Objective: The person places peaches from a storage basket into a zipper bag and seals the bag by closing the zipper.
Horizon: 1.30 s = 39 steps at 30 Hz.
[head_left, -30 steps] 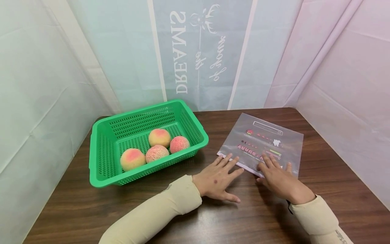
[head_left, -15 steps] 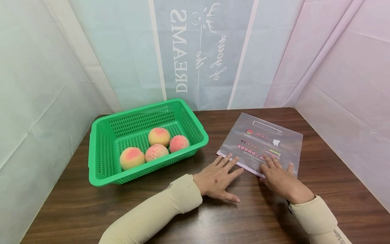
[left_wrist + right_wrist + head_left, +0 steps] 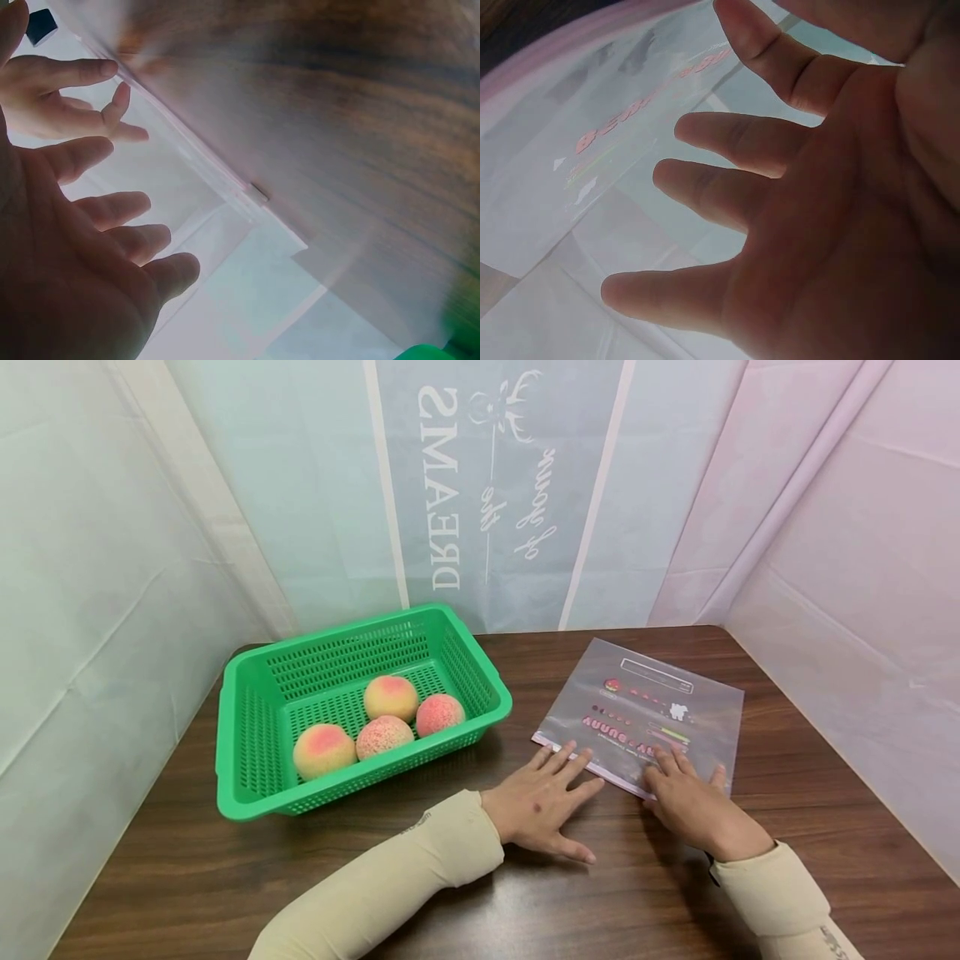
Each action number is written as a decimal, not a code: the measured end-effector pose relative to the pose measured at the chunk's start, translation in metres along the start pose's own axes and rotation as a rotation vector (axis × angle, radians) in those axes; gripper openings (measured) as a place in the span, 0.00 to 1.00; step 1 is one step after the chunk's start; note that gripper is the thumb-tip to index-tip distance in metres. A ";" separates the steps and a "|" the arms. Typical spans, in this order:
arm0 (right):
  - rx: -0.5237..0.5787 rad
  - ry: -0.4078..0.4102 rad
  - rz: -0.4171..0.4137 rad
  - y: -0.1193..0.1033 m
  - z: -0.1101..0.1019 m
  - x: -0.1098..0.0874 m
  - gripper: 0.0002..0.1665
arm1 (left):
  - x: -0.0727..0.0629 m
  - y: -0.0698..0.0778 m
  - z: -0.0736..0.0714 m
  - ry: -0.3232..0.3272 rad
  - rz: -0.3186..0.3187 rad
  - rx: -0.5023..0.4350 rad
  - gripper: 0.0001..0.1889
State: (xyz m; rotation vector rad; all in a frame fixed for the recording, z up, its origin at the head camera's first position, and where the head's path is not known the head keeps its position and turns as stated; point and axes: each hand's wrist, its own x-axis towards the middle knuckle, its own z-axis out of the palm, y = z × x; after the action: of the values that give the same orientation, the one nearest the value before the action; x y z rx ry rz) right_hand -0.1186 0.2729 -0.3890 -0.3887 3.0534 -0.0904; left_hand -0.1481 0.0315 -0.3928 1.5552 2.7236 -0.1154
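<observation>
A flat, translucent zip bag (image 3: pixel 637 710) printed with pink letters lies on the right part of the table. Along its near edge runs a pink zip strip, and a small slider (image 3: pixel 256 193) sits on it in the left wrist view. My left hand (image 3: pixel 542 803) is spread palm down, its fingertips at the bag's near left edge. Over the near right part of the bag is my right hand (image 3: pixel 697 808), fingers extended and fingertips at the printed surface. The right wrist view shows the right hand's fingers (image 3: pixel 705 187) apart, with nothing gripped.
A green perforated basket (image 3: pixel 247 735) stands on the left of the dark wooden table (image 3: pixel 517 910). Several peaches (image 3: pixel 326 750) lie inside it. Pale cloth walls (image 3: pixel 862 568) enclose the table at the back and both sides.
My left hand has shifted slightly to the right and toward me. The right hand's fingertips have slid a little toward me. Bag, basket and peaches stay in place.
</observation>
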 end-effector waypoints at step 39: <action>-0.102 0.086 0.005 -0.001 0.003 0.003 0.10 | 0.008 0.007 0.007 -0.070 0.003 -0.017 0.50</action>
State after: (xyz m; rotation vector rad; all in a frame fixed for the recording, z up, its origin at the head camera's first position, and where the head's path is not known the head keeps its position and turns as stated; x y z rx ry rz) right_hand -0.1210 0.2714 -0.3925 -0.3934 3.1526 0.0511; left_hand -0.1461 0.0418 -0.4005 1.5214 2.6618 -0.1427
